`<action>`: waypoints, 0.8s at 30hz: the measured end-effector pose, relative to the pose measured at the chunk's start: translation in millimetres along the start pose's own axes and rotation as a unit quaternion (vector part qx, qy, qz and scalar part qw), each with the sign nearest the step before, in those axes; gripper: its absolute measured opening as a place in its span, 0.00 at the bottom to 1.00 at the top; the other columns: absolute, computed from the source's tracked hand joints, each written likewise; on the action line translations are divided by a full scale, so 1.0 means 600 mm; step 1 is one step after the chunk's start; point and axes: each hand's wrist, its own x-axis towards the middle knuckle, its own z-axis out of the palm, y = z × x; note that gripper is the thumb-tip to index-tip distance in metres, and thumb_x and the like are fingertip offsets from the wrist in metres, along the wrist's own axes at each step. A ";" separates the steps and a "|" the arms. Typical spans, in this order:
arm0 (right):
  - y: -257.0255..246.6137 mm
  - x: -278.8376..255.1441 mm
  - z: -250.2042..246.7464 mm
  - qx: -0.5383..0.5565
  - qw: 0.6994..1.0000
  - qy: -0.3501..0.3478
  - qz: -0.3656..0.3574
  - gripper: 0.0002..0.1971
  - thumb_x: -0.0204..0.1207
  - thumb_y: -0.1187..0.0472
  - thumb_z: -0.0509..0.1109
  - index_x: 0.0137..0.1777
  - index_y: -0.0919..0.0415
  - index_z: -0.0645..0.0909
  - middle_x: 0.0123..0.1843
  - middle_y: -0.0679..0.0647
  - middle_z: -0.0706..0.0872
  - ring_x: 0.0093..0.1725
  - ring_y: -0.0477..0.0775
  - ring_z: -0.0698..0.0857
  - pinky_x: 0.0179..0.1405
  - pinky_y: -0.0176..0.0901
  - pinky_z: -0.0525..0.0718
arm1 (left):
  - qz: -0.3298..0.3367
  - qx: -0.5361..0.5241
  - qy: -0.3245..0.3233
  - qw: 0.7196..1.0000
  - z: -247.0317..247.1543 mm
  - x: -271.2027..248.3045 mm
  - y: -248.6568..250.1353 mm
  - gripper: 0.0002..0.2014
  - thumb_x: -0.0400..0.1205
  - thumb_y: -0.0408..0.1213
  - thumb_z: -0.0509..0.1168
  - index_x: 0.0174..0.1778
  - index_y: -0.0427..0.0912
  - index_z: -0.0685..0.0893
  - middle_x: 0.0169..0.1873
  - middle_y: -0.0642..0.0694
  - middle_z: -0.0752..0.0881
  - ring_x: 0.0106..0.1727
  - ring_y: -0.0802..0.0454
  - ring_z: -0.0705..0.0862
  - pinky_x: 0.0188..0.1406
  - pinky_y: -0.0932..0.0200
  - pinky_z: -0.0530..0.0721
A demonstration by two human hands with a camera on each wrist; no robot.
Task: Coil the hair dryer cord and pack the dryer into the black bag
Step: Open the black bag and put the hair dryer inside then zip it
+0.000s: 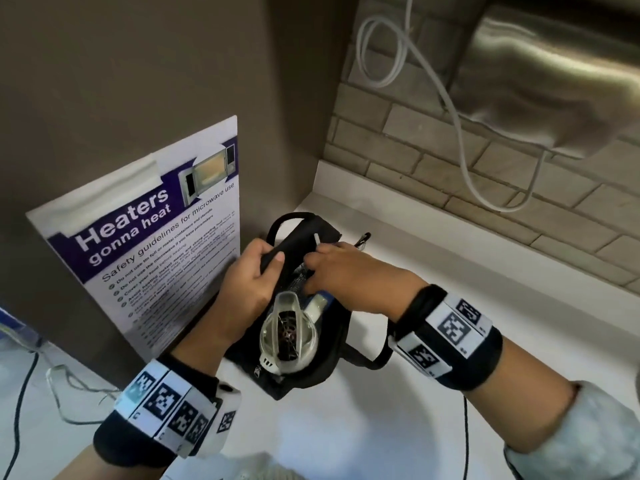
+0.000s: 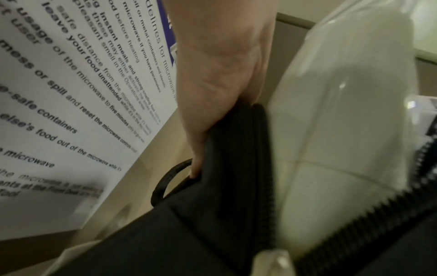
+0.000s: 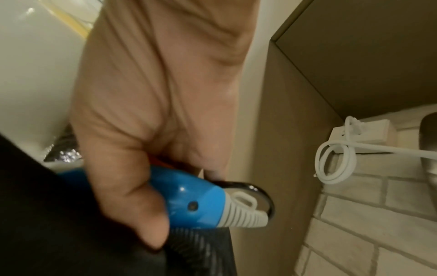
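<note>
Hair dryer [image 1: 289,336] packing looks nearly done, judging by how things lie. On the white counter [image 1: 433,271], close to the microwave safety poster [image 1: 145,244] leaning on the wall, the black bag [image 1: 304,372] lies open with the dryer sitting inside it, nozzle end facing up toward the camera and still poking out through the unzipped mouth. The body is in; the zipper teeth [image 2: 354,218] gape wide on either side of the pale shell in the left wrist view.

Both hands are busy at the far end of the bag. The left hand [image 1: 247,282] grips the bag's far edge, fingers curled around the fabric, holding the opening apart. The right hand [image 3: 151,119] is wrapped around the dryer's blue handle [image 3: 187,201], seemingly pushing it down into the bag; the ribbed grey strain relief [image 3: 243,216] shows just past the thumb.

Whether the cord is properly coiled I cannot tell, since it is hidden; a short white piece [image 1: 317,240] shows above the right fingers. What remains, by my reading: seat the handle and cord fully, tuck the nozzle below the rim, then zip shut.
</note>
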 end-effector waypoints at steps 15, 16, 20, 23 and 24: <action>-0.020 0.056 0.004 0.018 0.981 -0.193 -0.003 0.21 0.74 0.65 0.63 0.67 0.58 0.79 0.64 0.62 0.80 0.67 0.65 0.76 0.53 0.51 0.78 | -0.019 -0.119 0.018 0.993 0.015 -0.002 -0.015 0.09 0.83 0.41 0.63 0.44 0.38 0.75 0.34 0.38 0.75 0.36 0.49 0.73 0.37 0.56 0.73; -0.018 0.055 0.005 0.022 0.979 -0.201 -0.006 0.22 0.74 0.66 0.63 0.69 0.57 0.77 0.65 0.61 0.79 0.67 0.64 0.74 0.54 0.52 0.77 | -0.025 -0.122 0.028 0.992 0.014 -0.001 -0.016 0.08 0.83 0.41 0.63 0.42 0.41 0.75 0.32 0.40 0.75 0.34 0.50 0.73 0.36 0.55 0.73; 0.011 0.038 0.010 0.113 0.967 -0.226 0.036 0.21 0.78 0.65 0.61 0.71 0.56 0.75 0.63 0.58 0.81 0.58 0.60 0.79 0.46 0.42 0.72 | -0.008 -0.103 0.030 0.994 0.015 0.000 -0.010 0.06 0.85 0.38 0.62 0.42 0.43 0.76 0.31 0.43 0.77 0.35 0.54 0.77 0.38 0.56 0.77; 0.016 0.034 0.028 0.110 0.973 -0.198 0.051 0.20 0.77 0.65 0.63 0.69 0.58 0.77 0.69 0.61 0.79 0.64 0.62 0.77 0.57 0.47 0.77 | 0.020 -0.098 -0.001 0.995 0.019 -0.003 -0.003 0.06 0.85 0.38 0.62 0.44 0.42 0.77 0.37 0.30 0.79 0.38 0.48 0.77 0.41 0.53 0.77; 0.016 0.040 0.038 0.099 0.979 -0.174 0.045 0.20 0.77 0.64 0.64 0.69 0.57 0.77 0.71 0.61 0.76 0.70 0.63 0.73 0.66 0.53 0.74 | 0.018 -0.099 -0.001 0.995 0.019 -0.001 -0.003 0.05 0.84 0.38 0.62 0.44 0.42 0.77 0.36 0.31 0.79 0.38 0.48 0.77 0.42 0.52 0.77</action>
